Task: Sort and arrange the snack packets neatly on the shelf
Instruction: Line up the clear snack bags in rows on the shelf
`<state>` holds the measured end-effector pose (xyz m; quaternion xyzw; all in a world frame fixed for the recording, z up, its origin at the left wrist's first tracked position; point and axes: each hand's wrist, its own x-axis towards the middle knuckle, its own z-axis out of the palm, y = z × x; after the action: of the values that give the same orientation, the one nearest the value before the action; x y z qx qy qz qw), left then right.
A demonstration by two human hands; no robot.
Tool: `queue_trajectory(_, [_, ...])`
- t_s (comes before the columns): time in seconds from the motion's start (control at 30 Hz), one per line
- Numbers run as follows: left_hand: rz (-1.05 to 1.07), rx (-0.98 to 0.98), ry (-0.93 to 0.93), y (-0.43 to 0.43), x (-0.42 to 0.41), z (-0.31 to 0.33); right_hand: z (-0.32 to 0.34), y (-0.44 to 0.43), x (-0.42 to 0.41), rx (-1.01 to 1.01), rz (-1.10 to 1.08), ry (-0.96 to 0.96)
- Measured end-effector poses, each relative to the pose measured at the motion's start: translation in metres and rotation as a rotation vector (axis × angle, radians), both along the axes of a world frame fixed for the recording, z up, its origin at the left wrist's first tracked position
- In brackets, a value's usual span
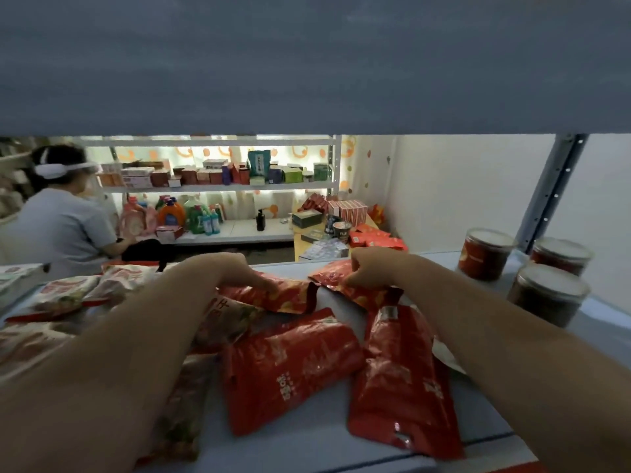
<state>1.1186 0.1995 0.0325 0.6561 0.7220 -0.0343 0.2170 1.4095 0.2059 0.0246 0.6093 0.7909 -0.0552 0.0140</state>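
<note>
Several red snack packets lie scattered on the pale blue shelf (307, 448). My left hand (239, 271) reaches to the far side and its fingers grip a red packet (286, 297) lying flat there. To its right, my right hand (372, 269) pinches the edge of another red packet (362, 293) at the shelf's back. Two bigger red packets (290, 367) (399, 380) lie nearer to me, between my forearms. Pale packets with red print (68, 295) are heaped on the left, partly hidden by my left arm.
Three clear tubs with dark red contents (485, 254) stand at the right by a metal upright (549, 192). The shelf board above (307, 63) hangs low. Beyond, a person (58, 213) sits before shelves of boxes and bottles (218, 179).
</note>
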Motion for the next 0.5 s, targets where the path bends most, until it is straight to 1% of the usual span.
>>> queue_trajectory(0.07, [0.063, 0.042, -0.061, 0.002, 0.0, -0.001, -0.001, 0.007, -0.002, -0.045, -0.013, 0.03])
queue_trajectory(0.2, [0.116, 0.088, -0.091, 0.003, 0.004, 0.004, 0.002, 0.013, -0.004, -0.145, -0.084, 0.13])
queue_trajectory(0.27, [0.129, 0.069, -0.19, 0.005, 0.006, 0.01, 0.002, 0.015, -0.005, -0.165, -0.099, 0.143])
queue_trajectory(0.33, [0.123, 0.057, -0.341, 0.004, 0.008, 0.016, 0.001, 0.017, -0.006, -0.185, -0.116, 0.182])
queue_trajectory(0.4, [0.111, 0.063, -0.493, 0.003, 0.011, 0.026, -0.002, 0.019, -0.006, -0.197, -0.161, 0.263])
queue_trajectory(0.43, [0.103, 0.08, -0.534, 0.003, 0.013, 0.032, -0.003, 0.02, -0.005, -0.2, -0.189, 0.313])
queue_trajectory(0.5, [0.079, 0.171, -0.517, 0.003, 0.016, 0.043, -0.004, 0.021, -0.003, -0.189, -0.217, 0.475])
